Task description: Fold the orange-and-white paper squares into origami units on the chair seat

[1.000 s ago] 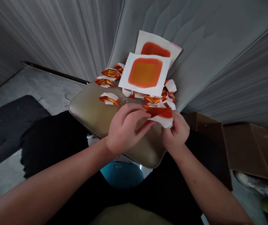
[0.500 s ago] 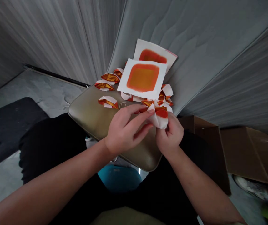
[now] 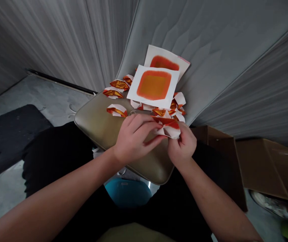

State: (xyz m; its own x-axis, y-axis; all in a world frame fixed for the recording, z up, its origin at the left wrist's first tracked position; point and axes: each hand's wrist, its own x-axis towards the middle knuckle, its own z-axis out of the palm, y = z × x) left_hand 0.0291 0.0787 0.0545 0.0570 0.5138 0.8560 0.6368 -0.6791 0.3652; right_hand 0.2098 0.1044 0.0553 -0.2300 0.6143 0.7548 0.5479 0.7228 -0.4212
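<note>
My left hand (image 3: 136, 137) and my right hand (image 3: 181, 144) both pinch a partly folded white-and-orange paper (image 3: 167, 127) from either side, above the right part of a khaki padded surface (image 3: 95, 129). Just beyond my hands lie several folded paper units with gold-orange faces, such as one (image 3: 117, 110) near my left fingers. Two more (image 3: 116, 89) sit further left. A flat square sheet (image 3: 154, 85) with an orange-bordered centre rests on a second printed sheet (image 3: 164, 62). More folded units (image 3: 166, 112) crowd below the sheets.
Grey quilted fabric (image 3: 209, 57) rises behind the khaki surface. A cardboard box with open flaps (image 3: 267, 164) stands to the right. A blue object (image 3: 128, 193) shows below the surface, between my dark-clothed legs (image 3: 58, 161). A black mat (image 3: 10, 141) lies on the grey floor at left.
The paper in my hands has dropped lower and now lies flatter, with its orange-red fold showing along the top. My view has shifted slightly, and the sheets appear a little lower.
</note>
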